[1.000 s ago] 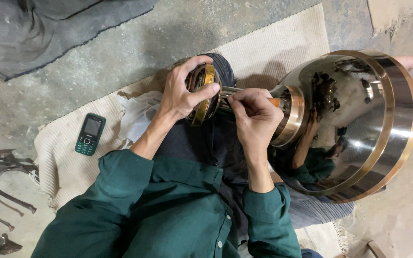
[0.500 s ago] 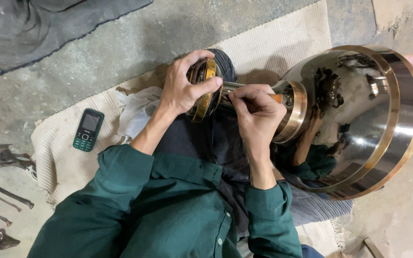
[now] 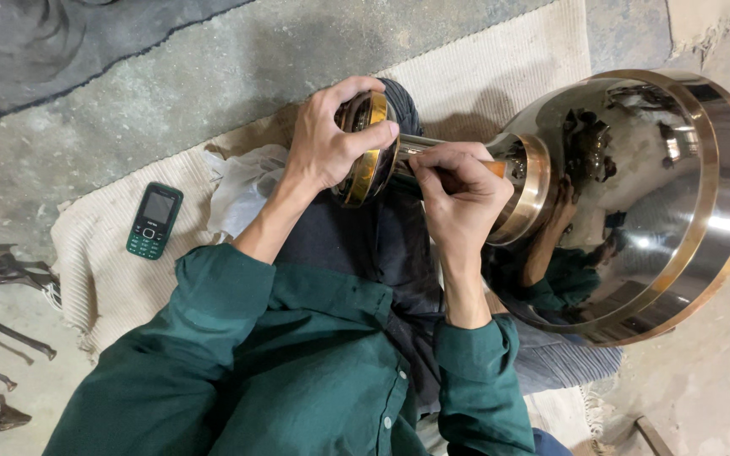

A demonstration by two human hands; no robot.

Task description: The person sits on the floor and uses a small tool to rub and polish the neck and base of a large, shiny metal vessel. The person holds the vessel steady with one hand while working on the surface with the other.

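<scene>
Goblet-shaped metal vessel (image 3: 635,211), polished steel with brass bands, laid sideways across the person's lap on the woven mat (image 3: 103,270).

Left hand (image 3: 327,148) clasps the brass-rimmed foot disc (image 3: 365,152); right hand (image 3: 458,190) is clenched round the stem, seemingly working on it, tool unclear. Judged mid-polish; next wants steady turning. Bowl mirror-bright, reflecting. Green phone (image 3: 155,220) lies by the mat's left edge.

The left hand (image 3: 324,148) grips the round brass foot (image 3: 365,152) of a large polished metal vessel (image 3: 635,203) lying across the lap. At its three o'clock, the right hand (image 3: 458,190) closes around the narrow stem (image 3: 416,145). At nine o'clock, a green phone (image 3: 155,220) lies on a woven mat (image 3: 95,270), beside a white cloth (image 3: 242,186).
</scene>
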